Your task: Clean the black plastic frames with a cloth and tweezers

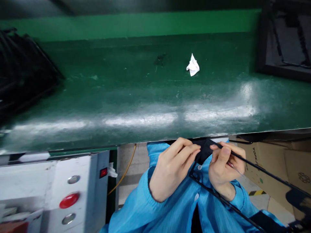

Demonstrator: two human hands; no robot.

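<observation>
A thin black rectangular frame [262,169] is held over my lap, just off the near edge of the bench, and runs out of view at the lower right. My left hand [173,168] is closed, its fingertips pinching at a dark flat patch [205,150] by the frame's near corner. My right hand [225,165] is closed around the frame's upper bar, thumb on top. Something thin and shiny shows by its fingers, too small to name. Blue sleeves cover both forearms.
Across the front runs a green bench [136,94] with a crumpled white tissue [193,66] on it. Black frames [24,71] are piled at left, and a dark tray [285,69] stands at right. A control box [77,191] with buttons is lower left; cardboard boxes [269,171] lie lower right.
</observation>
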